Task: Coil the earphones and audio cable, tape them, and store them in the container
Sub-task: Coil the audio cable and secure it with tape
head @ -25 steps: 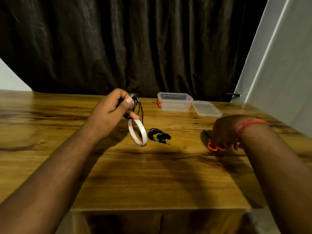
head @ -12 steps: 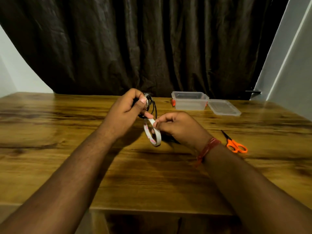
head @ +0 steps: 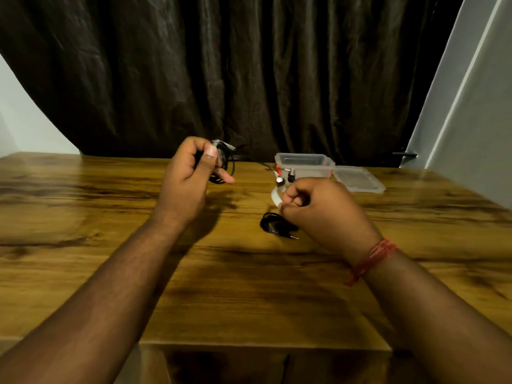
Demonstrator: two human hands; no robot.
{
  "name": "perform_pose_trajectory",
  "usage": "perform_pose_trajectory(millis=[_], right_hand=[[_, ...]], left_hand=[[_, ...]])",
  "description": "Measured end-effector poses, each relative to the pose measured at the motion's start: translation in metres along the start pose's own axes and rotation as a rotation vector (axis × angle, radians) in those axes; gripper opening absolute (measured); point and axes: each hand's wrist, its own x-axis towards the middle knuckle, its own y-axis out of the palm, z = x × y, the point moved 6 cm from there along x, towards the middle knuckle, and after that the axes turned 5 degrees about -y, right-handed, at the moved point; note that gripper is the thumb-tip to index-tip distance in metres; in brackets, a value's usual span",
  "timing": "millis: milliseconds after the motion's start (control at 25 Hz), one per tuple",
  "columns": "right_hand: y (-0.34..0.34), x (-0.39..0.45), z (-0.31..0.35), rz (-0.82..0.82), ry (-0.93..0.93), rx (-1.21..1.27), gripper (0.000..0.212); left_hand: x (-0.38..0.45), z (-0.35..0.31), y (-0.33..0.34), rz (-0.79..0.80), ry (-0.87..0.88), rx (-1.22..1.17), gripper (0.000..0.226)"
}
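Observation:
My left hand (head: 194, 176) is raised above the table and grips a coiled black cable (head: 225, 169), with a bit of clear tape (head: 225, 146) showing at the top of the coil. Further right, my right hand (head: 321, 209) grips the white tape roll (head: 275, 196), most of which is hidden in my fist. A second black coil, the earphones (head: 273, 225) with a jack plug, lies on the wooden table (head: 249, 286) just below my right hand. The clear container (head: 304, 164) stands open at the back.
The container's clear lid (head: 357, 180) lies flat to its right. A dark curtain (head: 249, 79) hangs behind the table and a pale wall (head: 476, 106) is on the right. The table's front edge (head: 263, 346) is close to me.
My right hand left the scissors, took the tape roll hanging at the left hand's coil and drew it off to the right. The scissors are no longer in sight.

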Motion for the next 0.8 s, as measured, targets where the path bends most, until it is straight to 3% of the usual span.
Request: perform_pose_trajectory(millis=[440,800], right_hand=[[-0.012,-0.020,-0.061,0.087,0.128,-0.407,0.008],[0.011,-0.010,-0.069,0.140,0.025,-0.524,0.012]], left_hand=[[0.005,0.006,-0.016,-0.146,-0.028,0.027,0.019],[0.003,0.007,-0.012,-0.125,-0.020,0.074,0.017]])
